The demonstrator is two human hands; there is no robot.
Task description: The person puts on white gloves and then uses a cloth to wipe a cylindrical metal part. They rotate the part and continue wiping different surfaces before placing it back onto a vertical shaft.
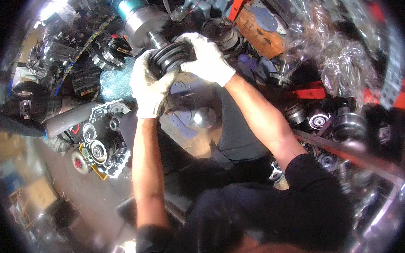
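Both my hands wear white work gloves and grip a dark, round, grooved pulley (170,58) at the top centre. My left hand (151,85) wraps the pulley's near left side, its thumb along the lower edge. On the far right side, my right hand (207,60) has its fingers over the top rim and its thumb below. The pulley sits at the end of a bright metal shaft (157,39). That shaft comes out of a silver and teal cylindrical machine (137,21). Whether the pulley is fixed to the shaft cannot be made out.
Left of my legs lies an open gearbox housing (103,140) with several gears. Between my knees are a shiny metal dome (205,117) and purple-grey discs (180,123). Clear plastic wrap (341,64) piles up at right, near a red metal bar (346,152) and round metal parts (349,127).
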